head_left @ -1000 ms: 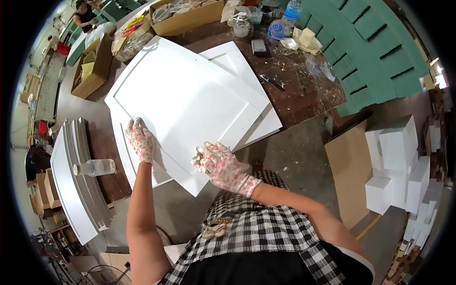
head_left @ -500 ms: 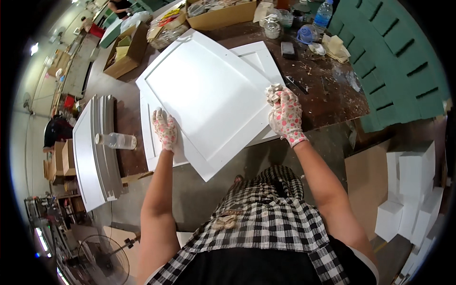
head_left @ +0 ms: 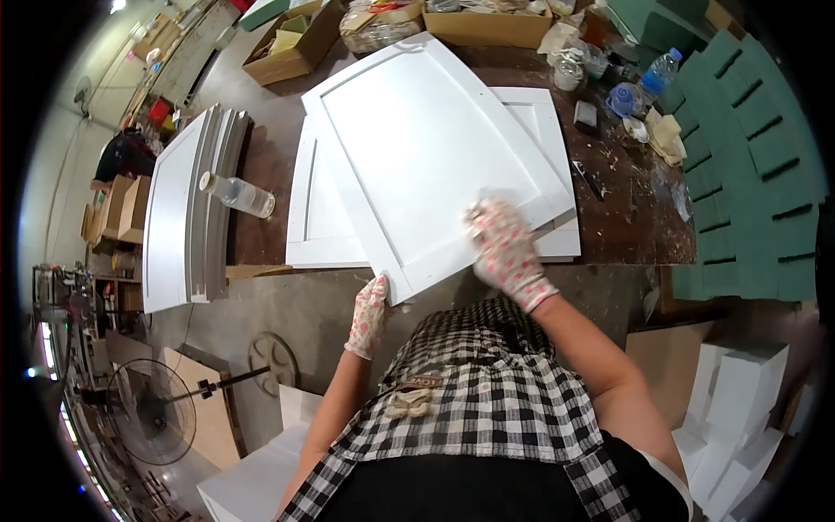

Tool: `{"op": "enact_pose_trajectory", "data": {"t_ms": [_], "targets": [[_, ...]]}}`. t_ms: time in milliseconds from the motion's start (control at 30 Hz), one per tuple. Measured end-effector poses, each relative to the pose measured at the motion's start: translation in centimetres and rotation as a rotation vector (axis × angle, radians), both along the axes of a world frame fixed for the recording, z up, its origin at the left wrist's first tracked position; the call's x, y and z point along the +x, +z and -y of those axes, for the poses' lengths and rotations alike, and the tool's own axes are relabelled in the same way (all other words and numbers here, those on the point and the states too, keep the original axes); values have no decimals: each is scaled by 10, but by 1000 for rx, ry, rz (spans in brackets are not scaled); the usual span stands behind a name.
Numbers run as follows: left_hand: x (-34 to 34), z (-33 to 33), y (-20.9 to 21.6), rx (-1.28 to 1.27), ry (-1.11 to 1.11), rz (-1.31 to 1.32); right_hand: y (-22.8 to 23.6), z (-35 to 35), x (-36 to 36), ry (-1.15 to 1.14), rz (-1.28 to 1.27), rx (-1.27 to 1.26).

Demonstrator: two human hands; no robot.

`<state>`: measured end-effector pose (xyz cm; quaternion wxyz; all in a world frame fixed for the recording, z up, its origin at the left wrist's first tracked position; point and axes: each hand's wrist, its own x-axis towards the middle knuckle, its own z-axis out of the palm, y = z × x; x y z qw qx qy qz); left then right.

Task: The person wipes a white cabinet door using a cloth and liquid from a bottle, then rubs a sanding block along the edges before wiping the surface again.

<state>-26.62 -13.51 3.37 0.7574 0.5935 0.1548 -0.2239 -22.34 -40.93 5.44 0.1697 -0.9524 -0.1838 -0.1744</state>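
A white framed panel (head_left: 417, 148) lies turned at an angle on top of another white panel (head_left: 304, 226) on the brown table. My left hand (head_left: 371, 309), in a white glove with pink dots, pinches the upper panel's near corner, which juts past the table edge. On the same panel's near right part rests my right hand (head_left: 504, 248), gloved alike and smeared by motion. Its fingers are closed over a crumpled whitish rag (head_left: 497, 197), mostly hidden and blurred.
A clear bottle (head_left: 239, 194) stands out at the left, by a stack of white panels (head_left: 178, 209). Cardboard boxes (head_left: 300, 52) line the far side. A dark block (head_left: 586, 115), a blue-capped bottle (head_left: 661, 71) and a green slotted board (head_left: 748, 174) are at the right.
My left hand has gone from the panel's left side to its near corner. The right hand has moved inward from the right corner along the near edge. The view has shifted.
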Motion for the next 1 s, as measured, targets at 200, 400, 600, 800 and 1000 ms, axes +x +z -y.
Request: {"op": "enact_pose_trajectory", "data": {"t_ms": [200,400,600,800,1000], "targets": [[2,-24,-50,80,-3,153,-18,-128,-18,281,-217,125],[13,-3,-14,-86,137,-154,-36,-116,-24,275,-185,185],[7,-16,-14,-180,93,24,-27,-8,-12,-200,-53,-11],[12,-18,-12,-80,31,-27,-3,25,-10,-215,44,-388],[11,-30,-25,-96,-27,55,-22,-129,-31,232,-287,-223]]}}
